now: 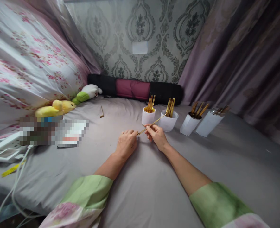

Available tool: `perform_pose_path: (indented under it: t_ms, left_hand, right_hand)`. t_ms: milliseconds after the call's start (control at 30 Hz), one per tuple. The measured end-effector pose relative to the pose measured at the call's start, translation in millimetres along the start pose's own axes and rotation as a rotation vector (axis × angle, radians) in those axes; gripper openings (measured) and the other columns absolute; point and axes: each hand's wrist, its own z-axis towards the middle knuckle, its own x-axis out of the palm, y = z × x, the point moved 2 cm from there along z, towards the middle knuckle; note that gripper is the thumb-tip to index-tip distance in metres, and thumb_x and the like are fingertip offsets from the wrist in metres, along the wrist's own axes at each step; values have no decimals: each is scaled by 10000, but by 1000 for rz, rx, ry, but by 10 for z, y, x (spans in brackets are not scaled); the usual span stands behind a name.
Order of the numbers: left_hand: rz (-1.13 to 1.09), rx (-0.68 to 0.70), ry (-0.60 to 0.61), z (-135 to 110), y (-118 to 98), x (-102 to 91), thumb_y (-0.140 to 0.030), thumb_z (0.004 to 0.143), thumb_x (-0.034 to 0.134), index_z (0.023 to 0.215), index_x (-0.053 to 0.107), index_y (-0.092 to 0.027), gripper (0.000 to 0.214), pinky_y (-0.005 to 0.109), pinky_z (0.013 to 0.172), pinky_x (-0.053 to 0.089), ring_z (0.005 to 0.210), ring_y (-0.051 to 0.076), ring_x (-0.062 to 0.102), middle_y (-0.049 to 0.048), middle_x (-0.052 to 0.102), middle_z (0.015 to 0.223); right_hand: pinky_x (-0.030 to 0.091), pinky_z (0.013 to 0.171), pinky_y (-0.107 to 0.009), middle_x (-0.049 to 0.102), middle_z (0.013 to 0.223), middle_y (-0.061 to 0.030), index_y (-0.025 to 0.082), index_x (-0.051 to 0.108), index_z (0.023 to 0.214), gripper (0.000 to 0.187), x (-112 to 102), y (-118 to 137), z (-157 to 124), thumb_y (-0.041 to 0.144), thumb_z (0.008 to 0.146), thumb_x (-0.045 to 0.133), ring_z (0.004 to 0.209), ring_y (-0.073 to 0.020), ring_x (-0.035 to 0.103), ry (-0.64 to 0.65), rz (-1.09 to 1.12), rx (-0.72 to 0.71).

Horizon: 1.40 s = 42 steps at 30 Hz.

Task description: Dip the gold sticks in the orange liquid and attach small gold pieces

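Observation:
My right hand (156,136) pinches a thin golden stick (155,122) between thumb and fingers. The stick slants up to the right, its far tip in front of the second cup's rim. Its near end meets the curled fingers of my left hand (127,142), which is closed; what lies inside it is hidden. Beyond my hands stand a small white cup (148,118) and a wider white cup (168,124), both with golden sticks upright in them. Farther right, a white-wrapped cup (189,126) and a taller white-wrapped container (208,124) lean in view, with darker golden and brown sticks.
A small bent brown piece (101,111) lies on the grey sheet (140,190). Plush toys (59,107) and a black and maroon roll (133,88) line the back. At left are a power strip (4,145), white cables (17,180) and a yellow strip (11,170).

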Motion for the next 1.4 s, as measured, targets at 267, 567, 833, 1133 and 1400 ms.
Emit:
perform_pose_path:
  t_ms: [267,567,833,1133,1400]
  left_hand:
    - [-132,-9,-45,5,21,33,-189,840,320,950,559,-184,263,287,724,369,823,175,507,67,558,838]
    - [-348,-26,-122,13,48,83,-174,825,344,922,573,-171,249,259,730,397,818,153,535,63,585,831]
    - [-580,-149,-141,60,86,138,-186,792,390,893,608,-162,242,239,674,404,717,132,556,56,635,811]
    - [-958,-388,-76,91,99,160,-264,761,433,859,599,-139,229,209,523,404,552,105,533,21,605,647]
    - [-1427,-582,0,110,50,207,-272,798,430,858,505,-116,184,171,353,336,423,65,485,10,551,618]
  right_hand:
    - [327,329,-164,540,631,5,145,567,876,298,-23,-24,-3,392,711,543,425,-53,443,8,-8,19]
    - [321,319,-166,527,622,12,137,560,858,276,-27,-29,6,376,724,529,423,-56,443,7,-32,27]
    - [312,320,-163,519,603,27,145,552,839,268,-46,-39,15,379,712,533,413,-52,438,-41,-13,20]
    - [307,312,-162,490,590,40,157,538,822,246,-88,-65,47,376,711,520,400,-51,432,-127,-23,7]
    - [300,313,-157,466,573,48,159,534,807,228,-83,-38,33,365,712,513,397,-49,427,-124,-24,36]
